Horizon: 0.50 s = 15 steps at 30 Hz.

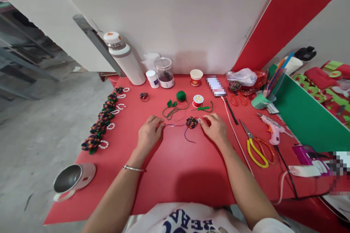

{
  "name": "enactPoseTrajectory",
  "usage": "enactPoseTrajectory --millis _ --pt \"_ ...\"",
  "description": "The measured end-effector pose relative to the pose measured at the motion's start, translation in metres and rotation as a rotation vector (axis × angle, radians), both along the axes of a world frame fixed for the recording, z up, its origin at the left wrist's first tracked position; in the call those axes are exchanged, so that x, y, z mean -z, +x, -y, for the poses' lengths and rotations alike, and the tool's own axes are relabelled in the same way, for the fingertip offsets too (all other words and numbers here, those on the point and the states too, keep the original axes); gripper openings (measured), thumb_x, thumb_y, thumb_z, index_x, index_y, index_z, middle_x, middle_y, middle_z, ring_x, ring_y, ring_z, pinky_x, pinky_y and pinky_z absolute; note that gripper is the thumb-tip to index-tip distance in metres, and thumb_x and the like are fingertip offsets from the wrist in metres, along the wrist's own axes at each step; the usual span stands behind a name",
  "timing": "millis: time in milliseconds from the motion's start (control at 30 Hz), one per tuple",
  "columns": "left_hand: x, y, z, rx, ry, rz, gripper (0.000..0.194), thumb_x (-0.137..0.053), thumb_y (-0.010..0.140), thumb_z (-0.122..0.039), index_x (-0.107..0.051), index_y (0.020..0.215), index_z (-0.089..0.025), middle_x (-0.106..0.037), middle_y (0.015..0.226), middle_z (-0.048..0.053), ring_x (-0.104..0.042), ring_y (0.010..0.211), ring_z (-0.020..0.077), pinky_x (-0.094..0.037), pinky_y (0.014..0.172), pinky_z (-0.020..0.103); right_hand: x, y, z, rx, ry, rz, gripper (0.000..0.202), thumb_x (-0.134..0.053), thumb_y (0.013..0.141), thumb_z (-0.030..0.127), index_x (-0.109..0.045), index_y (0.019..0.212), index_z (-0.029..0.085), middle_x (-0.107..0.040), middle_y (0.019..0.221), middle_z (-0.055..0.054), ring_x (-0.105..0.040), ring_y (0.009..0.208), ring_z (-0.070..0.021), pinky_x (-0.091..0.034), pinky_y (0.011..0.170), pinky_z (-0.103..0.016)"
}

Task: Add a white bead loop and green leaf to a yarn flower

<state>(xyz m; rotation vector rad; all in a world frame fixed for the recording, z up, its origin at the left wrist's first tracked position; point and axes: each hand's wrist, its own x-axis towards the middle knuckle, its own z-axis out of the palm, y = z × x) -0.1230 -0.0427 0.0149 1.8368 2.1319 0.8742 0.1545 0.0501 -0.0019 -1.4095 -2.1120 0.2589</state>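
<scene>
A small crocheted ball of dark multicoloured yarn (191, 122) lies on the red table in front of me, a dark yarn tail curling below it. White pearl beads (199, 120) sit at its right side, and the fingers of my right hand (214, 128) are closed on them. My left hand (149, 133) pinches a thin thread (180, 125) to the left of the ball. What looks like a fine needle (171, 126) lies along this thread. Beyond the ball are a green-handled crochet hook (203, 108), a red thread spool (198, 101) and a green yarn ball (181, 96).
Finished yarn balls with bead loops (98, 127) line the left edge, near a mug (86, 173). Bottles, a jar (164, 72) and a paper cup (196, 77) stand at the back. Yellow-handled scissors (254, 147), a glue gun (271, 127) and cables lie at right.
</scene>
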Motion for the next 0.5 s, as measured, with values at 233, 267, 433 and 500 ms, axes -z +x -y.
enactPoseTrajectory --millis 233,267,433,500 --pt "-0.003 -0.002 0.001 0.117 -0.197 -0.094 0.018 -0.057 0.091 -0.035 -0.068 0.09 -0.02 -0.064 0.1 0.006 -0.063 0.08 0.02 -0.042 0.065 0.029 -0.002 0.004 -0.001 -0.021 -0.036 0.077 0.018 -0.06 0.095 0.033 -0.074 0.091 0.022 -0.065 0.091 -0.005 -0.061 0.088 -0.0194 -0.039 0.072 -0.028" --pt "-0.001 -0.002 0.001 0.132 -0.199 -0.094 0.017 -0.056 0.092 -0.032 -0.067 0.089 -0.02 -0.063 0.099 0.006 -0.062 0.079 0.0197 -0.042 0.066 0.029 -0.003 0.004 -0.001 -0.02 -0.045 0.074 0.018 -0.06 0.095 0.034 -0.074 0.092 0.022 -0.065 0.091 -0.005 -0.061 0.087 -0.019 -0.039 0.071 -0.028" --pt "0.004 -0.002 0.0 0.158 -0.187 -0.124 0.015 -0.049 0.093 -0.025 -0.061 0.086 -0.019 -0.06 0.096 0.008 -0.06 0.079 0.0202 -0.043 0.067 0.03 -0.009 0.001 0.001 -0.033 -0.111 0.07 0.015 -0.063 0.092 0.034 -0.073 0.096 0.024 -0.066 0.094 -0.003 -0.061 0.086 -0.0182 -0.037 0.067 -0.028" --pt "0.005 -0.003 0.0 0.162 -0.186 -0.133 0.015 -0.048 0.094 -0.026 -0.059 0.086 -0.019 -0.06 0.096 0.008 -0.06 0.079 0.0205 -0.044 0.067 0.03 -0.011 0.0 0.002 -0.034 -0.155 0.084 0.011 -0.065 0.091 0.031 -0.072 0.091 0.023 -0.065 0.092 -0.003 -0.061 0.085 -0.0181 -0.036 0.066 -0.028"
